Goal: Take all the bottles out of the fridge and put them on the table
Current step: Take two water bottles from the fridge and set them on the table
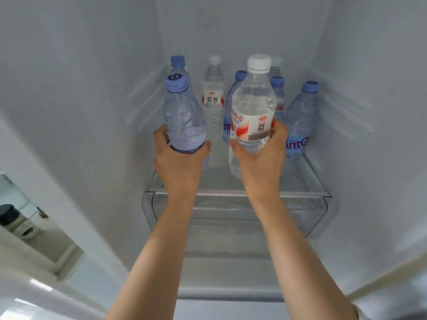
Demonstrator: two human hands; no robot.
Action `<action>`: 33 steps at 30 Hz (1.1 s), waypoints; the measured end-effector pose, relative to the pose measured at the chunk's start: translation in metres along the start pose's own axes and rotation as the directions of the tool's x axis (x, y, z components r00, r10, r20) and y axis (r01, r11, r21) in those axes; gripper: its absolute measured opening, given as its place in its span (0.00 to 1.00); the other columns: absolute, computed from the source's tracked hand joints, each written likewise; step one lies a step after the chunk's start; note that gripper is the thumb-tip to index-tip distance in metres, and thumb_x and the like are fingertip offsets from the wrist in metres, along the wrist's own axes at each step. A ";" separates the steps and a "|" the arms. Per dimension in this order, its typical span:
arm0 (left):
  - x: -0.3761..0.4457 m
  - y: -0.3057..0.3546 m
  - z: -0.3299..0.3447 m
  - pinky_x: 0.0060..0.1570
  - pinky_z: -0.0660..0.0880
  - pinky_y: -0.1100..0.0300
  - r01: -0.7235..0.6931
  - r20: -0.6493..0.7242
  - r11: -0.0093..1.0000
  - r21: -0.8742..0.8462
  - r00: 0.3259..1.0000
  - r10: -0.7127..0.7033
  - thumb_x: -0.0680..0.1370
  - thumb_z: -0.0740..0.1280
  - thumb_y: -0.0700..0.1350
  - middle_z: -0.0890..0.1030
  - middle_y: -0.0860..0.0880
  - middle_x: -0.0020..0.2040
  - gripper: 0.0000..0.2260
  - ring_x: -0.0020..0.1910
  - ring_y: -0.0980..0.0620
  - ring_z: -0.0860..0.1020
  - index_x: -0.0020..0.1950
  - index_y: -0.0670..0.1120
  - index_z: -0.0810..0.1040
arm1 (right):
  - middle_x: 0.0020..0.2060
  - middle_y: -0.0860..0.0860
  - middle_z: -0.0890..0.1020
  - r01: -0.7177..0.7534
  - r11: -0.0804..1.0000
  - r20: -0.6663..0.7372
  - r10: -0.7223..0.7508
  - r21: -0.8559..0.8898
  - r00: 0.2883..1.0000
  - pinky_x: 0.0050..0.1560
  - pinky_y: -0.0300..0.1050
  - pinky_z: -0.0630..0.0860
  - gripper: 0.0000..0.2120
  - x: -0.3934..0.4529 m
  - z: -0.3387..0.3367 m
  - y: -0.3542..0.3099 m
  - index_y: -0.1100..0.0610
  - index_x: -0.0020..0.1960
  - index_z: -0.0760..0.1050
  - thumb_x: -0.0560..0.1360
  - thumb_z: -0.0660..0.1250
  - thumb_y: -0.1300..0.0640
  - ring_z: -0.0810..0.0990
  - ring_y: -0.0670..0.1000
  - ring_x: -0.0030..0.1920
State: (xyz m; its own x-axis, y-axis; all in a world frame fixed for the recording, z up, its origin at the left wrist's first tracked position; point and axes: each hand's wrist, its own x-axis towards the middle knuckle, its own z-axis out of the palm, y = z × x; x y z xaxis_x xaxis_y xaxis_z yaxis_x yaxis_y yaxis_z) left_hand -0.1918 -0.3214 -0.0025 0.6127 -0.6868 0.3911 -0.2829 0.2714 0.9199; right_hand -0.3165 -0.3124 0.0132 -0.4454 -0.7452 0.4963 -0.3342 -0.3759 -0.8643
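I am looking into the open fridge [69, 112] with both arms stretched over the glass shelf [231, 194]. My left hand [178, 162] grips the blue-cap bottle [183, 116] low on its body, fingers curled round the base from behind and thumb on the right side. The bottle is tinted blue, capped, and holds clear water almost to the neck. My right hand [261, 155] grips the white-cap bottle [253, 107] below its red and white label, thumb at the left and fingers wrapped round the right side. It is clear, capped and also filled with water. Both bottles sit upright, at the front of the shelf; I cannot tell whether their bases touch the glass.

Behind them more bottles stand on the same shelf, all capped and holding water. A second blue-cap bottle [178, 65] stands right behind the one in my left hand. A clear one with a white cap [213, 93] stands in the middle rear. Two blue ones [239, 76] [278, 88] show between and behind my hands, partly hidden, with another white-capped one [276, 63] at the back. The far-right blue bottle [300, 121] stands apart near the side wall.

Below the shelf is a clear drawer [318, 215]; I cannot make out its contents. At lower left, outside the cabinet, a dark-lidded jar [9, 215] sits on a ledge.
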 end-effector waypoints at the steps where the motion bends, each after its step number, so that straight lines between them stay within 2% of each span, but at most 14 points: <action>1: -0.007 0.005 -0.006 0.48 0.78 0.58 0.012 0.016 1.000 -0.006 1.000 -0.012 0.61 0.81 0.50 0.79 0.57 0.47 0.33 0.45 0.55 0.80 0.62 0.48 0.73 | 0.57 0.49 0.76 -0.002 1.000 0.008 0.002 0.007 1.000 0.58 0.47 0.76 0.33 -0.006 -0.007 -0.005 0.55 0.63 0.66 0.64 0.78 0.57 0.77 0.49 0.57; 5: -0.040 0.022 -0.035 0.46 0.78 0.63 0.010 0.094 0.999 -0.049 0.996 -0.006 0.60 0.82 0.46 0.80 0.61 0.45 0.31 0.44 0.61 0.80 0.60 0.49 0.73 | 0.54 0.48 0.78 -0.023 1.000 0.017 0.023 0.001 1.000 0.56 0.48 0.77 0.31 -0.036 -0.036 -0.023 0.52 0.61 0.67 0.64 0.78 0.56 0.78 0.48 0.55; 8: -0.067 0.030 -0.061 0.42 0.77 0.69 0.043 0.199 0.997 -0.071 0.980 -0.028 0.61 0.81 0.45 0.81 0.61 0.44 0.27 0.43 0.64 0.80 0.55 0.54 0.74 | 0.54 0.50 0.79 -0.008 0.999 0.002 0.009 -0.051 1.000 0.55 0.48 0.77 0.32 -0.069 -0.058 -0.032 0.55 0.62 0.69 0.63 0.79 0.56 0.79 0.49 0.54; 10: -0.086 0.030 -0.081 0.40 0.76 0.67 0.042 0.243 0.997 -0.063 0.970 -0.025 0.60 0.81 0.46 0.81 0.61 0.42 0.25 0.40 0.63 0.79 0.51 0.55 0.74 | 0.52 0.51 0.80 -0.018 0.996 -0.013 0.017 -0.092 1.000 0.55 0.50 0.77 0.30 -0.095 -0.072 -0.033 0.56 0.60 0.71 0.62 0.79 0.54 0.79 0.50 0.53; 12: -0.107 0.028 -0.103 0.41 0.76 0.66 0.030 0.287 0.998 -0.049 0.958 -0.014 0.60 0.81 0.46 0.81 0.59 0.42 0.25 0.39 0.62 0.79 0.52 0.52 0.74 | 0.50 0.51 0.80 -0.049 0.992 -0.033 0.045 -0.116 0.998 0.54 0.50 0.76 0.27 -0.126 -0.088 -0.038 0.56 0.58 0.73 0.62 0.79 0.54 0.79 0.51 0.51; 17: -0.167 0.012 -0.168 0.46 0.79 0.60 0.005 0.452 1.000 -0.024 0.892 0.007 0.58 0.82 0.47 0.81 0.56 0.47 0.30 0.45 0.56 0.81 0.56 0.50 0.74 | 0.50 0.49 0.80 -0.148 0.974 -0.063 0.139 -0.171 0.988 0.48 0.32 0.75 0.27 -0.226 -0.133 -0.055 0.53 0.56 0.71 0.62 0.80 0.55 0.79 0.45 0.50; 20: -0.208 0.007 -0.207 0.43 0.78 0.64 -0.003 0.563 1.000 0.005 0.826 0.000 0.58 0.83 0.48 0.80 0.57 0.48 0.31 0.46 0.58 0.80 0.57 0.49 0.74 | 0.52 0.48 0.80 -0.239 0.952 -0.098 0.223 -0.190 0.970 0.50 0.32 0.76 0.30 -0.286 -0.165 -0.064 0.52 0.59 0.71 0.62 0.81 0.54 0.79 0.45 0.52; 23: -0.250 0.005 -0.240 0.38 0.76 0.70 0.000 0.682 0.999 0.046 0.731 -0.031 0.59 0.82 0.47 0.79 0.61 0.45 0.29 0.42 0.64 0.79 0.56 0.49 0.74 | 0.52 0.48 0.79 -0.335 0.916 -0.142 0.309 -0.222 0.940 0.52 0.40 0.77 0.30 -0.343 -0.200 -0.068 0.52 0.58 0.71 0.61 0.81 0.53 0.79 0.47 0.53; 26: -0.287 0.000 -0.265 0.41 0.77 0.65 -0.002 0.765 0.997 0.077 0.641 -0.058 0.59 0.82 0.47 0.80 0.60 0.46 0.30 0.44 0.61 0.79 0.57 0.50 0.75 | 0.51 0.48 0.79 -0.437 0.872 -0.209 0.396 -0.222 0.894 0.54 0.46 0.78 0.30 -0.395 -0.236 -0.070 0.50 0.57 0.70 0.60 0.81 0.54 0.79 0.47 0.53; 29: -0.329 0.000 -0.284 0.40 0.74 0.67 -0.009 0.838 0.996 0.090 0.541 -0.071 0.59 0.82 0.48 0.79 0.59 0.46 0.31 0.45 0.59 0.79 0.57 0.50 0.74 | 0.52 0.45 0.79 -0.514 0.823 -0.278 0.449 -0.242 0.849 0.52 0.42 0.78 0.30 -0.443 -0.273 -0.077 0.47 0.57 0.69 0.61 0.81 0.54 0.79 0.43 0.51; 33: -0.386 0.006 -0.303 0.39 0.73 0.68 -0.003 0.909 0.995 0.105 0.406 -0.095 0.59 0.82 0.47 0.80 0.57 0.46 0.30 0.44 0.56 0.79 0.56 0.49 0.74 | 0.51 0.45 0.79 -0.622 0.739 -0.416 0.496 -0.257 0.762 0.43 0.26 0.73 0.30 -0.495 -0.323 -0.088 0.48 0.58 0.70 0.61 0.80 0.53 0.78 0.39 0.49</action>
State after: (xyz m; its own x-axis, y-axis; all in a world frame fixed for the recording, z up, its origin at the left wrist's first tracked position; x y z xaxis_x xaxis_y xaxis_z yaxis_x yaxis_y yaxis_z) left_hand -0.2065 0.1497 -0.1394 -0.3957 -0.9172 0.0461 -0.3602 0.2012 0.9109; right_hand -0.3348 0.2672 -0.1302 -0.8508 -0.5252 -0.0168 -0.1838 0.3274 -0.9268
